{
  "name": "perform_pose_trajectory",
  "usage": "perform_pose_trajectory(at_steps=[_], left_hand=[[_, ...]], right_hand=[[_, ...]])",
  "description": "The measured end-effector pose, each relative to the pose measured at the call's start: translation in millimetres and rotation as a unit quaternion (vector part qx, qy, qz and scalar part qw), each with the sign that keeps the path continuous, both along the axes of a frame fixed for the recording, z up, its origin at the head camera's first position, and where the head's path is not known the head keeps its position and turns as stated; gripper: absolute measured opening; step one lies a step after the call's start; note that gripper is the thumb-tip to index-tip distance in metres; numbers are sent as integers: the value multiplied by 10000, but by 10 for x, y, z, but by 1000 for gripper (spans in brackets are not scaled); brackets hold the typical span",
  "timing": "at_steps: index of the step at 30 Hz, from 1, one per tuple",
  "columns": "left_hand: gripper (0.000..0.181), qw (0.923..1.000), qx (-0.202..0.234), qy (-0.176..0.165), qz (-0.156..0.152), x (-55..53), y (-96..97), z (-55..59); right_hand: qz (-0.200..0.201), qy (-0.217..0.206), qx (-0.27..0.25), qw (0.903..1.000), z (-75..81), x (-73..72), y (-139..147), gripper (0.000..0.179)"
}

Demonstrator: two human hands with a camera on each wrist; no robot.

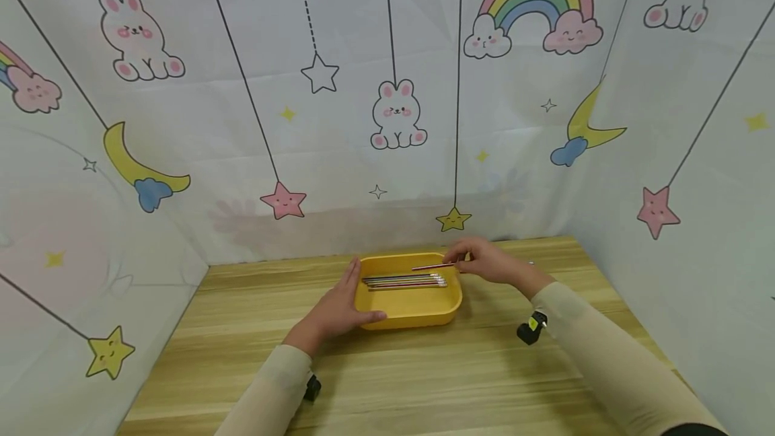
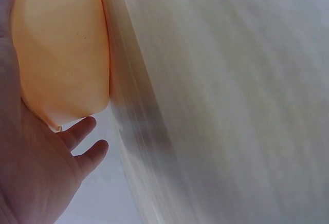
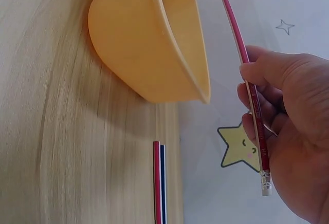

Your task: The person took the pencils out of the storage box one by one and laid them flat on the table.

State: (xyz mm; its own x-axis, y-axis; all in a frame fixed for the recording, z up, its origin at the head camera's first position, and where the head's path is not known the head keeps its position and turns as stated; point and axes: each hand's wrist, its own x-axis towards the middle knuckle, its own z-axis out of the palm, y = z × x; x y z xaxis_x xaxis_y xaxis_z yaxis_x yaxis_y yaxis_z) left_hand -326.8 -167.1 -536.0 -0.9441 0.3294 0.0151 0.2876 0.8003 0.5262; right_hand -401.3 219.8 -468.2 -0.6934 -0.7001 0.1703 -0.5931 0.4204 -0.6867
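Observation:
A yellow plastic tray (image 1: 412, 321) sits on the table, with several pencils (image 1: 406, 282) lying side by side in it, eraser ends to the right. My left hand (image 1: 336, 308) rests against the tray's left end, its fingers straight along the side and its thumb over the front rim. Over the tray's back right corner, my right hand (image 1: 487, 262) pinches a red pencil (image 3: 236, 29) between thumb and fingers. That pencil's far end reaches over the tray, and its white eraser end shows by the palm in the right wrist view.
On the table right of the tray lie a red pencil (image 3: 157, 183) and a dark blue pencil (image 3: 163, 183), mostly hidden by my right hand in the head view. A white cloth (image 1: 339, 153) printed with rabbits and stars hangs behind the wooden table (image 1: 387, 369) and along its sides.

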Motion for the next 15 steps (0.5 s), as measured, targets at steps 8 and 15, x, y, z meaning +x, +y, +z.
perform_pose_trajectory(at_steps=[8, 15], left_hand=[[138, 10000, -23, 3, 4, 6, 1, 7], [138, 10000, 12, 8, -25, 10, -1, 17]], right_hand=[[-196, -165, -39, 9997, 36, 60, 148, 25], [-438, -20, 115, 9990, 48, 57, 283, 25]])
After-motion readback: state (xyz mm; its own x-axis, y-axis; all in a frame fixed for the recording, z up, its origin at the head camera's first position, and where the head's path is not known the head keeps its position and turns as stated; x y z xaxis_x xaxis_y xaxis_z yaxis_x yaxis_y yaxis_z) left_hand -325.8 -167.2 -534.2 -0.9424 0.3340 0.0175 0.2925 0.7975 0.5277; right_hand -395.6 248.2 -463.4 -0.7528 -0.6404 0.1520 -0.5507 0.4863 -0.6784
